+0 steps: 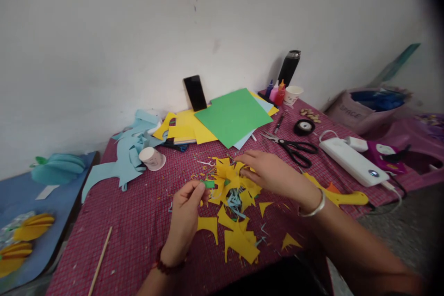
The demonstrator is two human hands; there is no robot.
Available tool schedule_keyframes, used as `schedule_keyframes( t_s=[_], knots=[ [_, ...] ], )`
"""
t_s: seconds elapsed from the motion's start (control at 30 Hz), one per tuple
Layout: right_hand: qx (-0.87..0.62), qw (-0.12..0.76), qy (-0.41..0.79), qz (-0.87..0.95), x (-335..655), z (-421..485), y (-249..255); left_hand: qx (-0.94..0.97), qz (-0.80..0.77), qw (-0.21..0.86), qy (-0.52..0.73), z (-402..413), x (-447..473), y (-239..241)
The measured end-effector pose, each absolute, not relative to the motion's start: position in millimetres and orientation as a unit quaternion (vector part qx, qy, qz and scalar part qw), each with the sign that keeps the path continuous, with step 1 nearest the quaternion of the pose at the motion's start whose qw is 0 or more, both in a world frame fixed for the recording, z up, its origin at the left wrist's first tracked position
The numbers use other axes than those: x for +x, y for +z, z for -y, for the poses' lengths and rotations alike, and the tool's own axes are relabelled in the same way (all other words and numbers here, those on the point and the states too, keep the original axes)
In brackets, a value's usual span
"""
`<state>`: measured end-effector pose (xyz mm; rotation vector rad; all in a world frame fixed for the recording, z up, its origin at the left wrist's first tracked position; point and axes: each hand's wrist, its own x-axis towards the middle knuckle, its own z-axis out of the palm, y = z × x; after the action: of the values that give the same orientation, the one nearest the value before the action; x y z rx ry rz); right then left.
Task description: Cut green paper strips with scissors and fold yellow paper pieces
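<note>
Between the thumb and forefinger of my left hand (186,203) is a small green paper strip (208,184). My right hand (268,170) reaches over the pile of yellow paper scraps (225,173), fingers stretched out and slightly apart, with nothing seen in them. Its fingertips are at the pile's top edge; whether they touch the paper I cannot tell. Thin light-blue paper shreds (235,200) lie in the middle of the pile. Larger yellow offcuts (241,240) are spread in front of it on the red checked cloth (138,231).
Behind the pile lie a green sheet (234,115), a phone (195,93) against the wall and a paper cup (151,158). Black-handled scissors (294,147), black tape (304,127) and a white power bank (354,162) are at right. A wooden stick (100,261) lies at front left.
</note>
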<state>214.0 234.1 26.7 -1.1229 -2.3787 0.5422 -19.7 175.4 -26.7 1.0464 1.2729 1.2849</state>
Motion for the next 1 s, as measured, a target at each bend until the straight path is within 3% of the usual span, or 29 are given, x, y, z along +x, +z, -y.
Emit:
schedule_keyframes(
  t_s=[0.07,0.17,0.37,0.57,1.0],
  knots=[
    [-0.407,0.262,0.201,0.852,212,-230,27,0.446,-0.527,0.500,0.523,-174,-19,-28],
    [-0.368,0.319,0.305,0.818,195,-219,21,0.487,-0.535,0.481,0.495,-171,-18,-27],
    [-0.356,0.306,0.410,0.782,166,-214,5,0.537,-0.550,0.445,0.459,-167,-16,-26],
    [-0.375,0.318,0.517,0.700,158,-219,-7,0.412,-0.495,0.542,0.540,-168,-16,-40],
    [-0.380,0.335,0.512,0.694,151,-209,-16,0.420,-0.498,0.522,0.550,-167,-8,-49]
  ],
)
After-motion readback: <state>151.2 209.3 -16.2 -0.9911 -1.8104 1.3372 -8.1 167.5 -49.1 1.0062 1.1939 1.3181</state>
